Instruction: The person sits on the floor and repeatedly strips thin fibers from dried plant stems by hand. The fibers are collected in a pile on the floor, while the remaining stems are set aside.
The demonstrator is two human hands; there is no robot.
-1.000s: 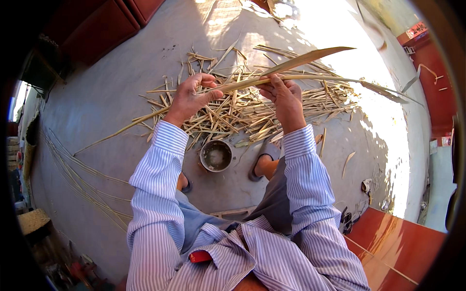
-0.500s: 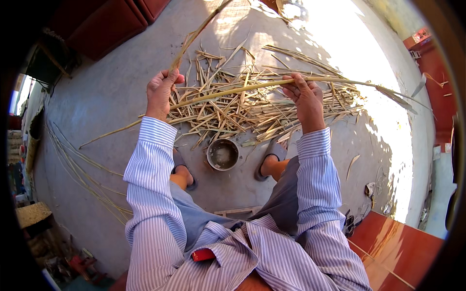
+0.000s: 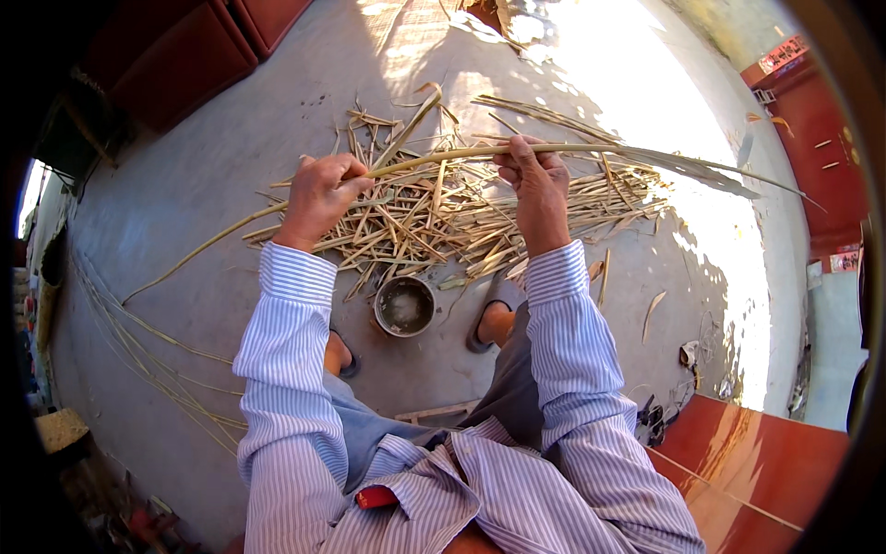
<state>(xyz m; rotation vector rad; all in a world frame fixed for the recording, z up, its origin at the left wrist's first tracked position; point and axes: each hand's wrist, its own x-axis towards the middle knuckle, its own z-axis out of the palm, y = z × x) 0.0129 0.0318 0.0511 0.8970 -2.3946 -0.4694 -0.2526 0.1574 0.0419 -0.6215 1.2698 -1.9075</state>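
Both forearms reach forward, hands apart at similar height. The left hand [image 3: 318, 196] curls its fingers round a long stalk [image 3: 443, 155]; the right hand [image 3: 539, 189] pinches it between thumb and fingers. The stalk stretches crosswise over the straw pile [image 3: 443, 208], bowing slightly.

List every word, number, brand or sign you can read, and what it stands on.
Nothing reads clearly.
Red strip, upper right: markings too small and blurred to read.
Smaller red-and-white label, right edge: too small to read.
Stalk in left hand and right hand: no lettering visible.
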